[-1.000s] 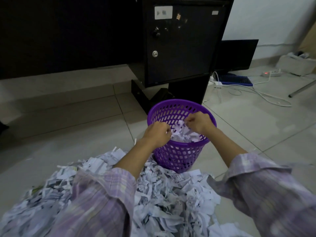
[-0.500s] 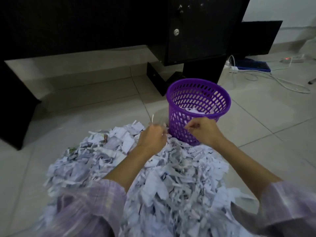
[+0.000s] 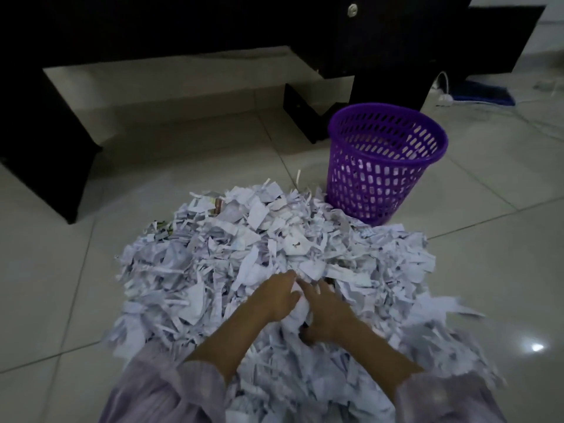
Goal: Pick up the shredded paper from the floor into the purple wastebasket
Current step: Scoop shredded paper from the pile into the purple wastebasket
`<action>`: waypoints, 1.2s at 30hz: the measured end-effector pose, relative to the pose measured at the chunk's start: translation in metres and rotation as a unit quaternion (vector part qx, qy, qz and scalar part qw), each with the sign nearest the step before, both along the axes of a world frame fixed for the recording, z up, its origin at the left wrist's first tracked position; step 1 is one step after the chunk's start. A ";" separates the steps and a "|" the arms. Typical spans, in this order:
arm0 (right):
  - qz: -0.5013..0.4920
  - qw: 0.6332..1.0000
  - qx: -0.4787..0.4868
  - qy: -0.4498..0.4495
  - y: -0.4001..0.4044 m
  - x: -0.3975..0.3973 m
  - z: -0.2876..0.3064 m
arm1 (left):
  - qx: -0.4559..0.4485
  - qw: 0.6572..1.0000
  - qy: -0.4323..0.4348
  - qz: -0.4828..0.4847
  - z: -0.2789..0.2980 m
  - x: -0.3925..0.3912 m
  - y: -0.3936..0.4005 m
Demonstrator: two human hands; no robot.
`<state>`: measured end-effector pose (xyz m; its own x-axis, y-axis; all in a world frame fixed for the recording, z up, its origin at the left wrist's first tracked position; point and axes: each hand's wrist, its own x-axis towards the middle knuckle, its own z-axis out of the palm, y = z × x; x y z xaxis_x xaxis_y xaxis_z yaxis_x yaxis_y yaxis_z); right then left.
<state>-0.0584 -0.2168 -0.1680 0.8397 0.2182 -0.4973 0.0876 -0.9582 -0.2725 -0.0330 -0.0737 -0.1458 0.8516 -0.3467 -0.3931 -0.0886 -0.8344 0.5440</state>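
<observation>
A big heap of white shredded paper covers the floor in front of me. The purple wastebasket stands upright at the heap's far right edge, with some shreds showing through its mesh. Both hands are down in the near middle of the heap, side by side. My left hand curls its fingers into a clump of shreds. My right hand lies over the same clump, its thumb hooked under it. Purple plaid sleeves cover both forearms at the bottom of the view.
A black desk with a locked cabinet stands right behind the wastebasket, and its left leg panel is at the far left. White cables and a power strip lie on the tiles at the far right. Bare tiles flank the heap.
Both hands have come back from the wastebasket rim to the near middle of the heap and dug into the shreds. The view has tilted down and left.
</observation>
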 end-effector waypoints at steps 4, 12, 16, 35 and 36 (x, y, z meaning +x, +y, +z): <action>-0.058 0.992 0.062 -0.094 -0.003 -0.011 -0.021 | -0.065 0.996 0.022 0.058 -0.005 -0.011 0.007; -0.286 0.882 0.363 -0.096 -0.021 0.011 0.019 | -0.304 0.915 0.156 0.214 0.025 -0.010 0.000; -0.326 0.844 0.423 -0.048 -0.013 0.018 0.035 | -0.351 0.885 0.182 0.245 0.039 -0.003 -0.008; -0.296 0.922 0.248 0.003 -0.061 0.026 0.069 | -0.245 0.862 -0.119 0.427 0.043 0.024 0.027; -0.274 0.930 0.245 0.020 -0.063 0.028 0.076 | -0.260 0.859 -0.131 0.420 0.046 0.027 0.027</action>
